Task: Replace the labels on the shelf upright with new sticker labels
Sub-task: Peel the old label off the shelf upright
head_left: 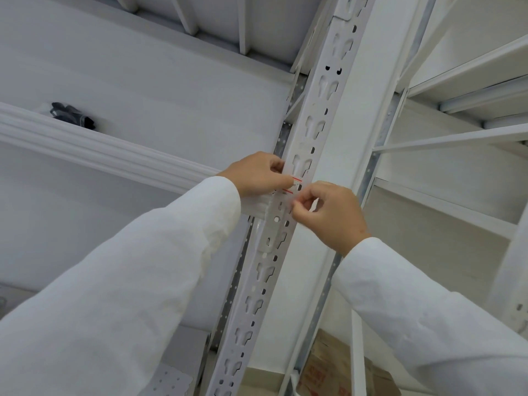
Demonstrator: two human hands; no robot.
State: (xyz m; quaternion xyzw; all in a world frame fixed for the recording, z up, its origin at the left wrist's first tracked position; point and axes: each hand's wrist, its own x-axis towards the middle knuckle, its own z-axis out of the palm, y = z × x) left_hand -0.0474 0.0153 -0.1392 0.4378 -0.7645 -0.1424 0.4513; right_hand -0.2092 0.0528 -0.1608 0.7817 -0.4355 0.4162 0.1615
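A white slotted shelf upright (311, 132) runs diagonally through the middle of the view. A small white sticker label with red borders (294, 185) lies across the upright at about mid-height. My left hand (258, 174) pinches the label's left end against the upright's left edge. My right hand (328, 214) sits just below and to the right, its thumb and forefinger pinched at the label's lower right corner. My fingers hide most of the label. Both arms wear white sleeves.
A white shelf beam (100, 150) meets the upright from the left, with a dark bundle (73, 114) lying on the shelf behind it. More white shelving (468, 81) stands to the right. A brown cardboard box (337, 370) sits on the floor below.
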